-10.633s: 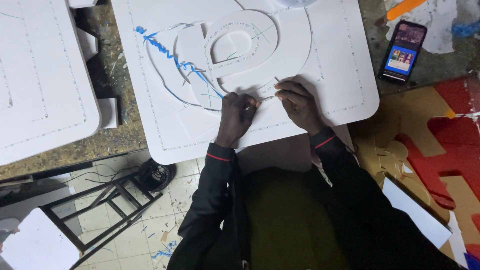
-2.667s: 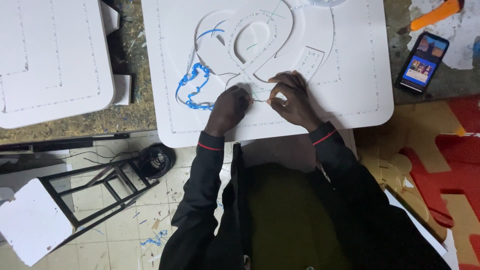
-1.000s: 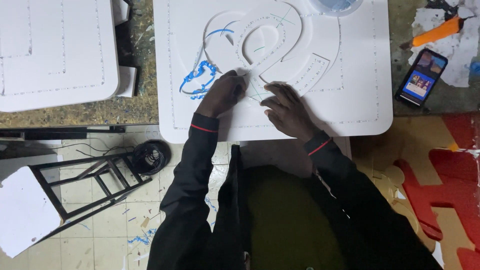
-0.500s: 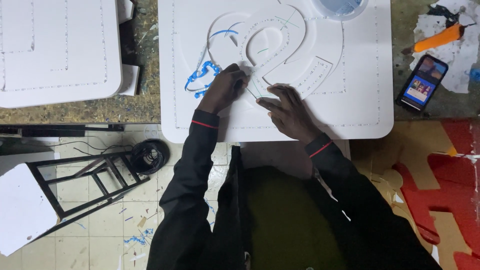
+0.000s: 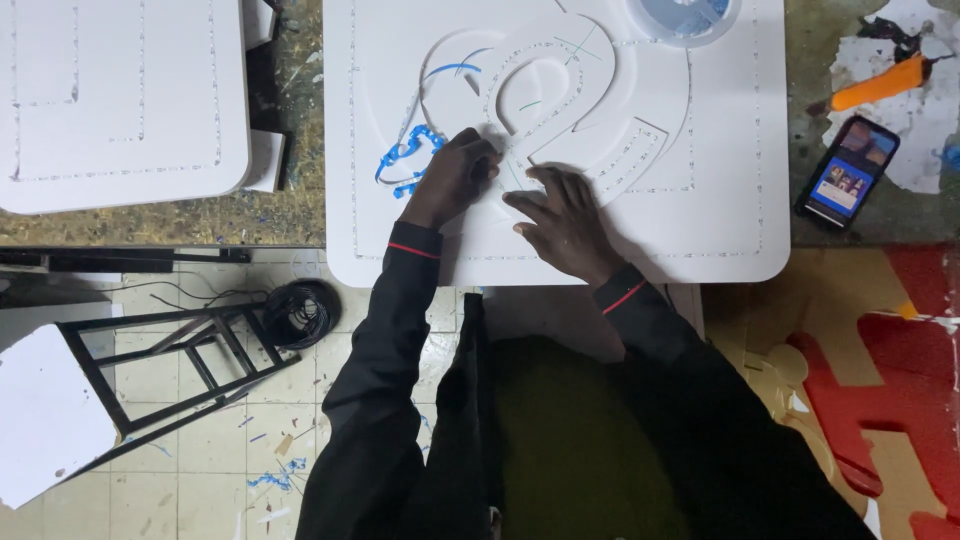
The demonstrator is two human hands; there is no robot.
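Two hands at a raised white looped shape on a white panel; tool, if any, hidden.

The left hand (image 5: 455, 178) is curled narrow, fingertips bunched against the lower edge of the raised white looped shape (image 5: 548, 88); whether it pinches anything cannot be told, as the fingers cover the spot. The right hand (image 5: 565, 215) lies flat, fingers spread wide, pressing the white panel (image 5: 720, 180) just beside the left. One tangle of blue strip (image 5: 405, 165) lies on the panel, touching the left hand's outer side. One reel (image 5: 685, 15) is cut off by the top edge. Counted elsewhere: one second white panel (image 5: 120, 95) to the left, partly out of frame; one smartphone (image 5: 848, 170); one orange-handled tool (image 5: 880, 85); one black metal frame (image 5: 170, 370) on the tiled floor.
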